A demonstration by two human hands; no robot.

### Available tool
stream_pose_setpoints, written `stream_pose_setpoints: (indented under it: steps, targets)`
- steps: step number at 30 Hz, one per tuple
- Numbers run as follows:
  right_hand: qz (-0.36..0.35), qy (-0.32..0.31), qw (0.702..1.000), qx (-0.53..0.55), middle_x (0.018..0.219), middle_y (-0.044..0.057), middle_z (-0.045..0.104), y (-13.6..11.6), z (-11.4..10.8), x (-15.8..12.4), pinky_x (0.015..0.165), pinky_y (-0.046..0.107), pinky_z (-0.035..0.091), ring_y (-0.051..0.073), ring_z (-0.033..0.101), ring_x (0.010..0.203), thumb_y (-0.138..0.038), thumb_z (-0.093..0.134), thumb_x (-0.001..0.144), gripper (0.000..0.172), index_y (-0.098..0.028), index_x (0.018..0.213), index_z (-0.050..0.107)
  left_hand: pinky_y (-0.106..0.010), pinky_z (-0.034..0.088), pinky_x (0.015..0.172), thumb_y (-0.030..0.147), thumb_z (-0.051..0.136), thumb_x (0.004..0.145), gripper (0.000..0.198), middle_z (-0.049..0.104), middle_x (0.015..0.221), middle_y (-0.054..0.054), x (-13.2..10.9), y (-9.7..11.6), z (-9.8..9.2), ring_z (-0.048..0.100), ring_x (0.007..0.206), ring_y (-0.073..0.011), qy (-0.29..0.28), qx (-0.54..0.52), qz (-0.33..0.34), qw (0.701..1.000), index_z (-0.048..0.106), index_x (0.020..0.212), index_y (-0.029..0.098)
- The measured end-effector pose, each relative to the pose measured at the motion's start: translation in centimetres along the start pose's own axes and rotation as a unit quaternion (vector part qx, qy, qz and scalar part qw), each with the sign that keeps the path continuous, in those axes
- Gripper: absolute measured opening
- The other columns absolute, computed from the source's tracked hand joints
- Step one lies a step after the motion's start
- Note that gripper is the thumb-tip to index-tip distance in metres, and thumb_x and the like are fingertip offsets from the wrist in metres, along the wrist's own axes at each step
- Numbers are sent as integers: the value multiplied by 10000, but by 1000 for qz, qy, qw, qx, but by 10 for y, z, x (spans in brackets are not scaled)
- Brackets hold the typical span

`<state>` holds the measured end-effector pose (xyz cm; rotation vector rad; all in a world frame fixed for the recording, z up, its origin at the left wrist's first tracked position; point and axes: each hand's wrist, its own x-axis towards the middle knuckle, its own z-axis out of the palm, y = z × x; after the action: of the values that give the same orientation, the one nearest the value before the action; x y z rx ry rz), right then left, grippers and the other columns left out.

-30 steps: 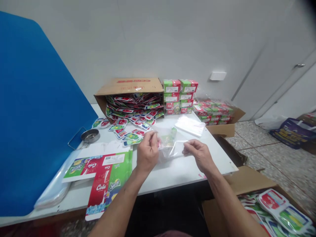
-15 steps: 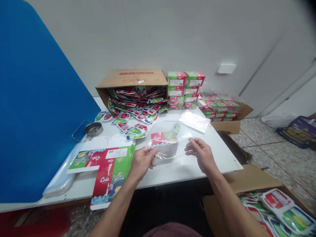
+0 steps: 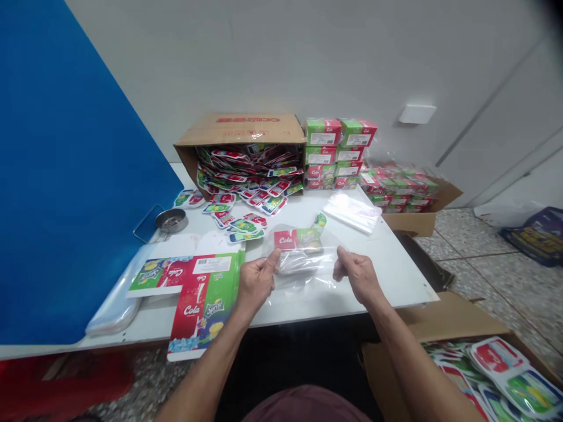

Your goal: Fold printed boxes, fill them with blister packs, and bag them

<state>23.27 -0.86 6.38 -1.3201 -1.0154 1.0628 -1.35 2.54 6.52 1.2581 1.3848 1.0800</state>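
A small red and green carton (image 3: pixel 288 241) printed Cola and Sprite lies inside a clear plastic bag (image 3: pixel 303 287) in front of me. My left hand (image 3: pixel 258 280) pinches the bag's left side beside the carton, thumb on top. On the other side my right hand (image 3: pixel 355 271) grips the bag's right edge between thumb and curled fingers. The film is drawn taut and wrinkled across the carton's near side. Just behind the bag lies a loose green packet (image 3: pixel 320 220). Flat printed carton blanks (image 3: pixel 189 316) rest on the table left of my left hand.
An open cardboard box (image 3: pixel 246 132) spills flat packets onto the white table (image 3: pixel 396 275). Beside it stand stacked cartons (image 3: pixel 323 132). Clear bags (image 3: pixel 352 212) lie at right, a metal tin (image 3: pixel 171 220) and plastic sleeves (image 3: pixel 116 305) at left. A blue panel (image 3: pixel 79 187) borders the left.
My right hand has closed on the bag's right edge, its fingers more curled than before. The film is now pulled across the carton. The view has shifted slightly.
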Motion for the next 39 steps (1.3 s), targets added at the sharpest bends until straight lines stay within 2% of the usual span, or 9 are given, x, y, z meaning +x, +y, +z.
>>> stream_pose_setpoints:
  steps: [3, 5, 7, 15, 19, 24, 28, 34, 39]
  targets:
    - [-7, 5, 1000, -18, 470, 32, 596, -3, 1, -1, 542, 288, 453, 148, 539, 479, -637, 653, 869, 581, -194, 493, 642, -192, 305, 362, 480, 864, 674, 374, 499, 423, 74, -3, 3, -1, 391, 329, -62, -66, -40, -8, 997, 694, 752, 156]
    - [-4, 17, 1000, -11, 443, 18, 556, -4, 1, -2, 490, 283, 412, 139, 499, 444, -637, 647, 873, 584, -199, 488, 622, -197, 386, 401, 382, 928, 592, 466, 593, 535, 54, -6, 3, -1, 482, 389, -79, -128, -71, -3, 989, 722, 940, 150]
    - [-5, 21, 1000, 4, 456, 2, 544, -4, 0, -3, 453, 278, 372, 127, 462, 424, -621, 656, 874, 546, -200, 528, 630, -222, 470, 455, 386, 896, 648, 434, 660, 610, 10, -7, 3, -1, 564, 451, -108, -149, -81, -2, 985, 735, 970, 145]
    - [-71, -40, 997, -6, 607, 4, 632, -1, -8, -6, 668, 308, 473, 159, 554, 611, -482, 708, 886, 356, -212, 658, 676, -190, 355, 351, 532, 652, 889, 399, 657, 577, 2, -7, 2, -4, 486, 345, -69, -125, -41, 18, 991, 733, 839, 145]
    - [-68, -39, 997, -12, 615, 12, 622, 3, -4, -7, 662, 320, 468, 168, 560, 613, -511, 622, 940, 419, -214, 649, 673, -203, 441, 388, 552, 610, 912, 429, 682, 653, -13, -7, 1, 0, 567, 421, -96, -101, -88, 12, 991, 723, 927, 138]
    - [-61, -39, 997, 5, 610, -12, 616, 13, -7, -8, 706, 334, 477, 170, 561, 617, -460, 696, 900, 246, -222, 884, 755, -209, 496, 427, 440, 733, 852, 368, 693, 772, -17, -8, -5, 0, 580, 493, -89, -59, -175, 16, 983, 714, 1066, 141]
    - [-13, -72, 994, 77, 602, -42, 568, 18, -12, -10, 603, 310, 446, 147, 526, 554, -417, 746, 865, 293, -225, 1087, 743, -196, 464, 412, 377, 758, 837, 364, 674, 735, 2, -12, -8, -2, 558, 473, -78, -84, -235, -12, 968, 699, 1115, 150]
    - [7, -113, 986, 121, 692, -24, 629, 19, -13, -11, 659, 325, 476, 160, 595, 623, -362, 750, 863, 385, -233, 1221, 691, -223, 564, 644, 253, 834, 763, 347, 758, 949, -79, -17, -5, -3, 662, 659, -97, -86, -301, -60, 948, 720, 1068, 135]
    - [48, -140, 977, 151, 849, 29, 700, 21, -13, -11, 662, 337, 501, 183, 629, 711, -318, 750, 848, 414, -238, 1248, 680, -184, 436, 431, 207, 829, 754, 473, 736, 1170, -133, -20, 1, -11, 516, 451, -19, -167, -310, -62, 934, 671, 1199, 181]
